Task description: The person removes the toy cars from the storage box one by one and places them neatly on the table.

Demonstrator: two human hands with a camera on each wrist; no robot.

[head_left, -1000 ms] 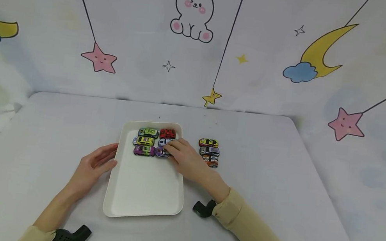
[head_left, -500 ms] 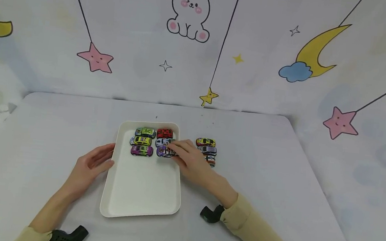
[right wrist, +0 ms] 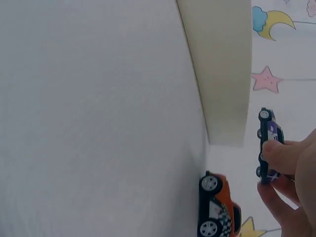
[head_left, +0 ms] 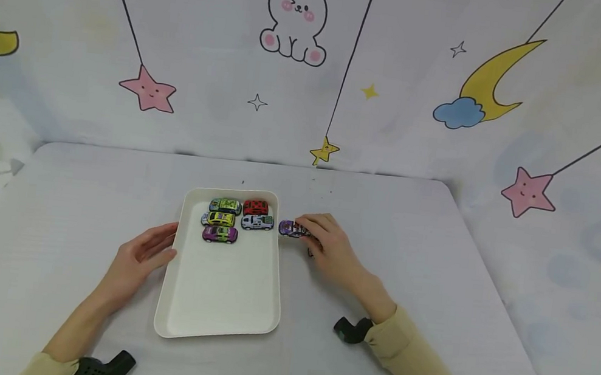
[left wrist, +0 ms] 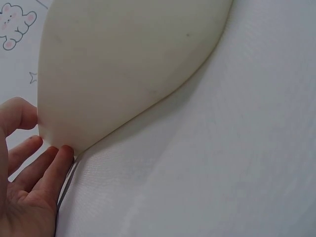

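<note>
My right hand (head_left: 335, 249) pinches a purple toy car (head_left: 292, 229) just outside the right rim of the white tray (head_left: 221, 289). In the right wrist view this purple car (right wrist: 271, 131) is held off the table between thumb and fingers. An orange toy car (right wrist: 220, 205) stands on the table below it. My left hand (head_left: 141, 262) rests its fingertips against the tray's left side. Inside the tray's upper part sit a green car (head_left: 225, 206), a red car (head_left: 255, 207), a yellow car (head_left: 218, 219), a pale blue-white car (head_left: 257, 222) and a magenta car (head_left: 220, 235).
The white-covered table (head_left: 385, 221) carries the tray left of its middle. Behind it hangs a cloth backdrop (head_left: 212, 31) printed with a rabbit, stars and moons. The right hand hides most of the spot where the cars outside the tray stand.
My right hand has lifted the purple car out of the tray and carried it right, past the rim. The left hand has stayed at the tray's side.
</note>
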